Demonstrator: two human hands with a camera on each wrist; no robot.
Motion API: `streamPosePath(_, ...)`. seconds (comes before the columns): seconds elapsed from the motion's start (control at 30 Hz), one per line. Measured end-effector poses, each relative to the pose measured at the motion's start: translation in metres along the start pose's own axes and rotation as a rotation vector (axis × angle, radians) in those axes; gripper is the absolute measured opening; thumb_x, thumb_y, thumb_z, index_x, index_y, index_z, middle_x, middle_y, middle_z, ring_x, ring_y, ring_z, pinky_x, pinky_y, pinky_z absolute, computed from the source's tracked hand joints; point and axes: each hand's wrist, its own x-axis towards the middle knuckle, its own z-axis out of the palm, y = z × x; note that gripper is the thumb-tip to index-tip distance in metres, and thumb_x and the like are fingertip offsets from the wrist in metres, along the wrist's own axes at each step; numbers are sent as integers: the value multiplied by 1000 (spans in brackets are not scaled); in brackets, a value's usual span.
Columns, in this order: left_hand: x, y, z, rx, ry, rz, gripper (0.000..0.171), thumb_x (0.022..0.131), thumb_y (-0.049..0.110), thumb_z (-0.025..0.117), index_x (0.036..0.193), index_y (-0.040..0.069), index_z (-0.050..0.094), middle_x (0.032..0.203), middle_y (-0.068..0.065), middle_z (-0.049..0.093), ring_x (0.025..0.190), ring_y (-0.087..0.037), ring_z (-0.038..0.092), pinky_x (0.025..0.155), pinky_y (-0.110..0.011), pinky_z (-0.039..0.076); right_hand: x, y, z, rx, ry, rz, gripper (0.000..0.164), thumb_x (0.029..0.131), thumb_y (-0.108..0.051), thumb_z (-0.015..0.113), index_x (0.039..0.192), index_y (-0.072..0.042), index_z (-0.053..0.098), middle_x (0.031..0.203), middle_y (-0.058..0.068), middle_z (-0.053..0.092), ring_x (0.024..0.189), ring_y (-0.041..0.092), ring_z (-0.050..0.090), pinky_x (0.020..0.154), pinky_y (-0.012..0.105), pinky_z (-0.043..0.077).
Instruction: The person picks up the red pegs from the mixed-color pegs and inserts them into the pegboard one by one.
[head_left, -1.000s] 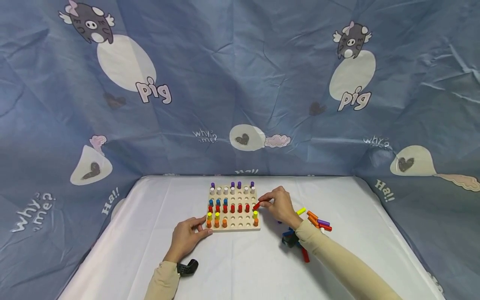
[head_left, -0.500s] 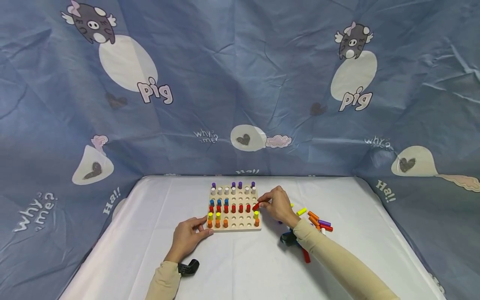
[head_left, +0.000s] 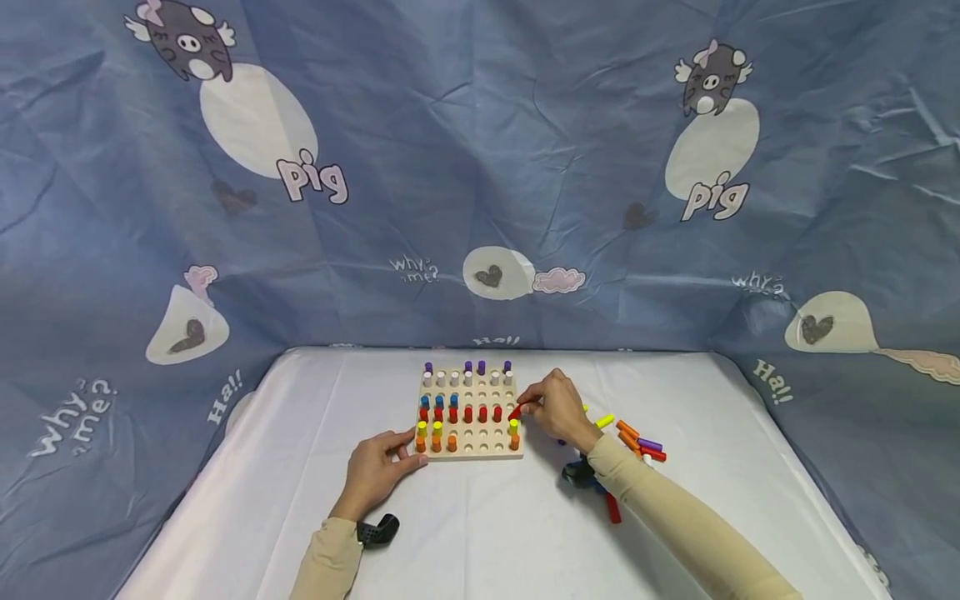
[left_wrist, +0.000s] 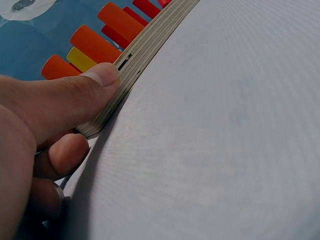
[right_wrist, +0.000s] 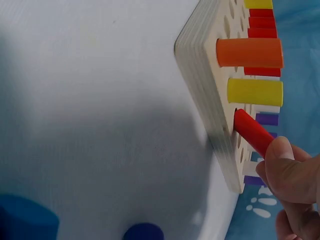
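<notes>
A wooden pegboard [head_left: 483, 455] lies on the table with rows of purple, white, blue, red, yellow and orange pegs. My left hand [head_left: 375, 471] grips its near left corner, the thumb pressing the front edge of the board [left_wrist: 148, 49] in the left wrist view. Over the right side, my right hand [head_left: 558, 408] pinches a red peg [head_left: 515, 412] between thumb and fingers. In the right wrist view this red peg [right_wrist: 252, 131] leans, its lower end at a hole beside an upright yellow peg [right_wrist: 255, 92]. Whether that end is inside the hole is hard to tell.
Loose pegs lie right of the board, among them a yellow peg [head_left: 604, 421], a purple peg [head_left: 649, 445] and a red peg [head_left: 613, 508]. The right forearm partly covers the pile. A patterned blue cloth [head_left: 480, 183] stands behind the white table [head_left: 480, 533].
The red peg in my right hand has become a little steeper at the same hole. My left hand keeps its hold on the pegboard; the view has shifted slightly.
</notes>
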Motion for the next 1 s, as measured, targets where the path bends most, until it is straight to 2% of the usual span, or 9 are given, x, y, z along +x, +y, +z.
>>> streamPosePath(0.13, 2, 2, -2, -1, -12, -18, 55, 82, 33, 93, 130, 12, 77, 73, 10, 59, 61, -8, 41, 61, -24, 31, 2, 0, -2, -18, -21, -6, 7, 83, -8, 90, 84, -15, 87, 75, -4, 80, 78, 14, 51, 74, 34, 43)
streamPosePath(0.27, 2, 2, -1, -8, -12, -23, 55, 82, 33, 93, 130, 11, 77, 73, 10, 59, 61, -8, 41, 60, -25, 31, 4, -2, -2, -55, -23, -51, 6, 83, -10, 90, 83, -15, 87, 78, -3, 80, 79, 17, 53, 78, 39, 44)
streamPosePath(0.5, 1, 0, 1, -15, 0, -17, 54, 82, 32, 93, 128, 10, 78, 73, 9, 59, 61, -6, 41, 60, -25, 30, 5, -9, 3, -113, 49, -168, 11, 79, -8, 91, 77, -17, 86, 72, -4, 79, 74, 19, 53, 78, 43, 44)
streamPosePath(0.6, 1, 0, 1, -13, 0, -20, 54, 82, 32, 93, 129, 11, 77, 73, 10, 58, 61, -6, 41, 61, -24, 30, 4, -13, 7, -134, 66, -189, 11, 79, -9, 92, 75, -17, 86, 71, -4, 78, 74, 20, 53, 78, 44, 45)
streamPosePath(0.83, 1, 0, 1, -13, 2, -6, 54, 81, 32, 93, 128, 10, 78, 72, 11, 59, 60, -6, 40, 59, -24, 31, 2, -21, 13, -184, 105, -166, 15, 76, -3, 90, 73, -17, 86, 70, -3, 78, 73, 21, 54, 75, 45, 46)
streamPosePath(1.0, 1, -1, 1, -24, 9, 7, 53, 81, 29, 93, 128, 9, 78, 72, 10, 60, 60, -6, 40, 58, -25, 31, 1, -24, 15, -195, 102, -78, 13, 74, -11, 95, 70, -17, 84, 67, -4, 76, 75, 24, 56, 78, 47, 46)
